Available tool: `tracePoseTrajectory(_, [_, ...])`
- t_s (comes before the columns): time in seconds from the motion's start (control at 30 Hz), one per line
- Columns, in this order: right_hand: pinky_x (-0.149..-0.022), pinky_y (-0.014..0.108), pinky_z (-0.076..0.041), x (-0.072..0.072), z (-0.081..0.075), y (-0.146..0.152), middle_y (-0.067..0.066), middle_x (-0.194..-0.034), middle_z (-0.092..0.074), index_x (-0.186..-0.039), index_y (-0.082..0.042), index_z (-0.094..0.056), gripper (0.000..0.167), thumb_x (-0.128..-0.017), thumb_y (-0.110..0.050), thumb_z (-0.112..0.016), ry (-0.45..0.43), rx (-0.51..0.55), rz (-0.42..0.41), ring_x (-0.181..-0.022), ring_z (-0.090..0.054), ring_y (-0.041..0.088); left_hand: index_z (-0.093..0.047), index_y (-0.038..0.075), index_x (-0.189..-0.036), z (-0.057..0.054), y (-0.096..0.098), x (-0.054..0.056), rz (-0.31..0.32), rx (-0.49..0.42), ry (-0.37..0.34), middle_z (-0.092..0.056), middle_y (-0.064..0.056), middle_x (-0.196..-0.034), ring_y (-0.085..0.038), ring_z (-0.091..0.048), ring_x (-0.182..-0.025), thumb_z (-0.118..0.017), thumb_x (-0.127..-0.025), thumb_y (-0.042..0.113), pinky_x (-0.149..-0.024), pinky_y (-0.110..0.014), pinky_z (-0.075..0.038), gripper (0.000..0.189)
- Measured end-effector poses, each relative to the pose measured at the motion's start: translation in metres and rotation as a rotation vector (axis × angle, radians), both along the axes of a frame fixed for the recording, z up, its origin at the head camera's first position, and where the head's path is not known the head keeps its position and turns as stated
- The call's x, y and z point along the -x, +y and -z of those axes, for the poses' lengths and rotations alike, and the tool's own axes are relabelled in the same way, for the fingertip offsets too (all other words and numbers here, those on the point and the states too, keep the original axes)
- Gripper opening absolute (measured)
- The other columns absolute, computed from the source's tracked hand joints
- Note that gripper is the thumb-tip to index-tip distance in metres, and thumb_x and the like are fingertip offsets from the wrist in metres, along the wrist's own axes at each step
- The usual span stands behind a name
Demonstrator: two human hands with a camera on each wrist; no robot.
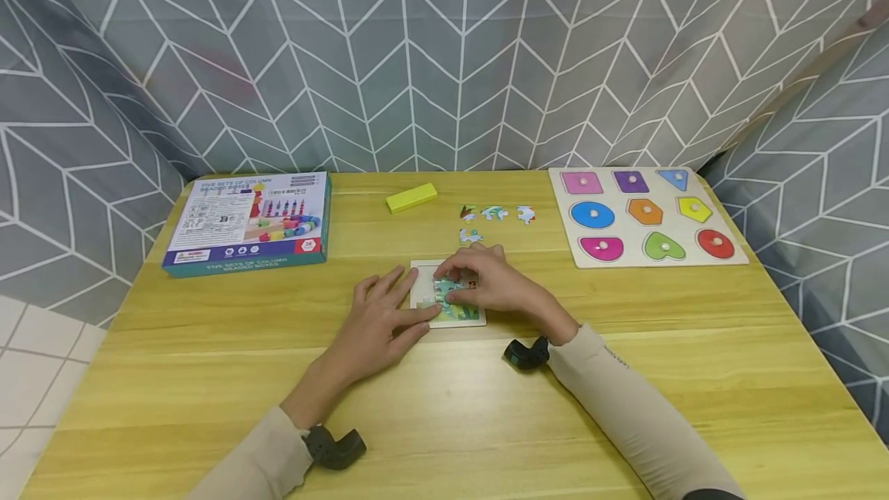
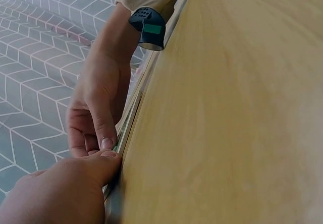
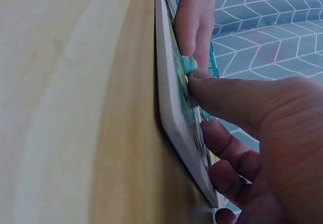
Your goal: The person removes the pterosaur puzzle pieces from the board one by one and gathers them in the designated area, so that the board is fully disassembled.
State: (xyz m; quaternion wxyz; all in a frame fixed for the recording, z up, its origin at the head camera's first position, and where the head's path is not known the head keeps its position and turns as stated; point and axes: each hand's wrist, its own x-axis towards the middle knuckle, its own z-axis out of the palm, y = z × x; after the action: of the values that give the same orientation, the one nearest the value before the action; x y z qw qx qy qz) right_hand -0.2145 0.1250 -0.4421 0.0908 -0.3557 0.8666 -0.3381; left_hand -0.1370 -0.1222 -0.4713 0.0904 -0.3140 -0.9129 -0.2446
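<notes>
A small jigsaw puzzle board (image 1: 424, 272) with a pale rim lies flat on the table, its lower and right parts filled with green and teal picture pieces. My right hand (image 1: 486, 280) is over the board and pinches a teal puzzle piece (image 3: 187, 65) between thumb and fingertips. That piece is slightly raised at the thumb, and its far side is mostly hidden. Spread out at the board's left side, my left hand (image 1: 380, 322) rests its straight index finger on the board, with the thumb by the near edge. Several loose puzzle pieces (image 1: 495, 212) lie beyond the board.
A yellow block (image 1: 411, 197) lies behind the board. To the left sits a beaded-column toy box (image 1: 285, 207); to the right, a shape board (image 1: 611, 201) with knobbed coloured shapes. A grey patterned curtain (image 1: 430, 60) hangs along the wooden table's (image 1: 444, 423) back edge.
</notes>
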Motion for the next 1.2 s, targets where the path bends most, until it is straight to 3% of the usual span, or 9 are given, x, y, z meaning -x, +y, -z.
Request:
tracePoseTrajectory(0.4, [-0.083,0.038,-0.024,0.0011,-0.0014,0.0010,-0.008,-0.093,-0.068,-0.116,-0.021,-0.076,0.029,-0.088,-0.026,-0.080,0.088,-0.049,-0.077,-0.088,-0.052,0.011,-0.071,0.035,-0.129,0.0008,0.0001,-0.0001,0.001,-0.012,-0.006,-0.044,-0.016,-0.159,-0.041,-0.034,-0.151,-0.066,-0.098,0.037,-0.116,-0.065,-0.021,0.032])
tracePoseTrajectory(0.77, [-0.083,0.037,-0.023,0.0018,-0.0030,0.0033,-0.010,-0.095,-0.066,-0.121,-0.023,-0.074,0.034,-0.088,-0.026,-0.080,0.048,-0.102,-0.093,-0.089,-0.051,0.009,-0.072,0.035,-0.128,0.0001,0.0005,-0.0004,-0.002,-0.006,0.001,-0.045,-0.017,-0.159,-0.042,-0.034,-0.151,-0.066,-0.098,0.037,-0.116,-0.065,-0.022,0.031])
tracePoseTrajectory(1.2, [-0.084,0.037,-0.024,0.0021,-0.0013,0.0052,-0.008,-0.098,-0.066,-0.119,-0.020,-0.076,0.031,-0.088,-0.021,-0.079,0.029,-0.050,-0.085,-0.091,-0.054,0.010,-0.071,0.035,-0.129,-0.0002,0.0008,-0.0010,-0.004,0.001,0.000,-0.045,-0.017,-0.158,-0.042,-0.035,-0.151,-0.066,-0.098,0.037,-0.116,-0.064,-0.022,0.031])
